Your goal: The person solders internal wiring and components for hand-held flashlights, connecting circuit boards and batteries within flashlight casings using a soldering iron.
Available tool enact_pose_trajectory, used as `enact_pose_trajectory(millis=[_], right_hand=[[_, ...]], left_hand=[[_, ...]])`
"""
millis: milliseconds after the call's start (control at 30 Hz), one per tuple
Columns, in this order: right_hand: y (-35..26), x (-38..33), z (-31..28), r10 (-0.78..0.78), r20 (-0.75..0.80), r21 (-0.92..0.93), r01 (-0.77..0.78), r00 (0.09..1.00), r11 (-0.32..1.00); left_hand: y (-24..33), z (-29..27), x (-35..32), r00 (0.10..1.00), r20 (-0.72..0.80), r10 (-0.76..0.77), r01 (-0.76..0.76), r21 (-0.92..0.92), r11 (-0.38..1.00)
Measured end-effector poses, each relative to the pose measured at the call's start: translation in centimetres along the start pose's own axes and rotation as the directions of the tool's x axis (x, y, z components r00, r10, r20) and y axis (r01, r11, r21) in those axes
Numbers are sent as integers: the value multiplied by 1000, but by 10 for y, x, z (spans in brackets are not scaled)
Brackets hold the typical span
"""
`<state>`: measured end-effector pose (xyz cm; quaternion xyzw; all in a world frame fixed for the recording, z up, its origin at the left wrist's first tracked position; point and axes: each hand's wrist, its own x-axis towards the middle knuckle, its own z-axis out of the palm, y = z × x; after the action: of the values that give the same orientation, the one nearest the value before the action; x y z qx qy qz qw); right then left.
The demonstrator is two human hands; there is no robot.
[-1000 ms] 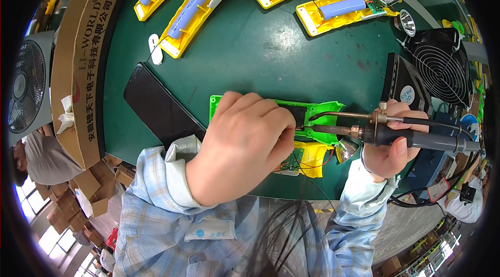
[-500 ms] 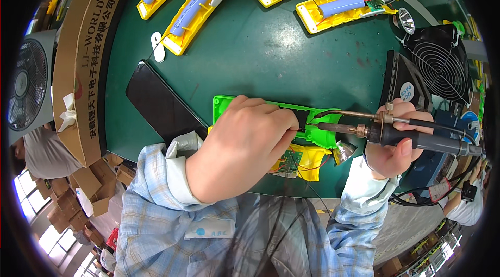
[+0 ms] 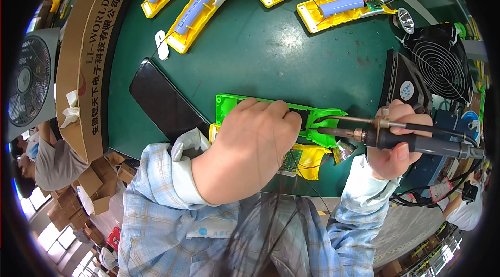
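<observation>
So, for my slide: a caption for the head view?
Left hand steadies green plastic housing; right hand holds black-handled soldering iron.

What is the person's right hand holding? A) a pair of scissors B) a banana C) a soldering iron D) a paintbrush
C: the right hand grips the dark handle of a soldering iron, whose metal tip points left at the green plastic case that the left hand presses down on the green table.

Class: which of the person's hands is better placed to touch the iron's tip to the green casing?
Right hand: it grips the soldering iron, tip at the green casing. Left hand steadies it.
</observation>
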<state>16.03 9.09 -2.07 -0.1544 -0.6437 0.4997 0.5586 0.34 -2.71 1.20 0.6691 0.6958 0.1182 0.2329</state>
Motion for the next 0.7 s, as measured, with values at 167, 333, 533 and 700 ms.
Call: enact_pose_trajectory(millis=[167,333,533,700], right_hand=[[-3,2,1,-57,240,-44,69,969,997],[-4,2,2,-54,249,-37,66,967,997],[0,-1,2,-23,286,-32,33,958,999],[4,-4,3,-58,230,26,53,972,998]], left_hand=[[2,0,-1,1000,-7,-25,25,-18,1000],[1,0,-1,1000,-6,-14,14,-22,1000],[1,-2,-1,999,24,-25,25,26,999],[1,-3,-1,999,44,-20,18,52,998]])
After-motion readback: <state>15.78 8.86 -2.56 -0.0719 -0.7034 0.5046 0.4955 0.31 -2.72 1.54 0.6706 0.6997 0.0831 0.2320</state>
